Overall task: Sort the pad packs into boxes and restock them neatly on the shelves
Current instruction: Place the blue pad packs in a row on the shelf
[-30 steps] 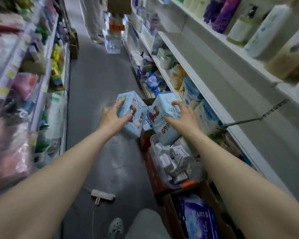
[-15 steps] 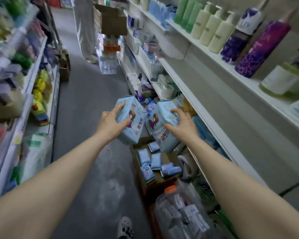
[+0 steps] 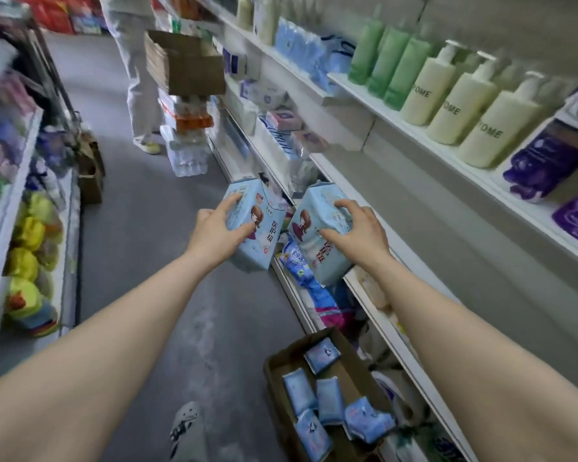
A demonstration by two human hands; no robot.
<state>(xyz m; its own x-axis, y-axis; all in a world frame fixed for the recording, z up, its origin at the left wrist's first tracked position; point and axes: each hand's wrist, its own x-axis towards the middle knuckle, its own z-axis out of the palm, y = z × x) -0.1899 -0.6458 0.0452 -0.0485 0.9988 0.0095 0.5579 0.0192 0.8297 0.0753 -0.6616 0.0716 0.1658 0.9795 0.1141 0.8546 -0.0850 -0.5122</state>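
Note:
My left hand [image 3: 216,230] grips a light blue pad pack [image 3: 262,240] with a cartoon girl printed on it, held up over the aisle floor. My right hand [image 3: 356,230] grips a second matching pad pack [image 3: 314,241] beside the first, at the front edge of the white middle shelf [image 3: 411,225] on the right. Below, on the floor, an open cardboard box [image 3: 281,365] holds several small blue pad packs [image 3: 329,395] lying loose.
Cream, green and purple bottles [image 3: 471,105] line the upper right shelf. Another person [image 3: 131,61] stands further down the aisle by a cardboard box [image 3: 184,65] stacked on bottled water packs. Goods fill the left shelves [image 3: 30,235]. My shoe [image 3: 186,428] shows at the bottom.
The view has tilted up and moved forward along the aisle. Both hands, still holding their packs, have risen toward the middle shelf; the floor box now lies lower in view.

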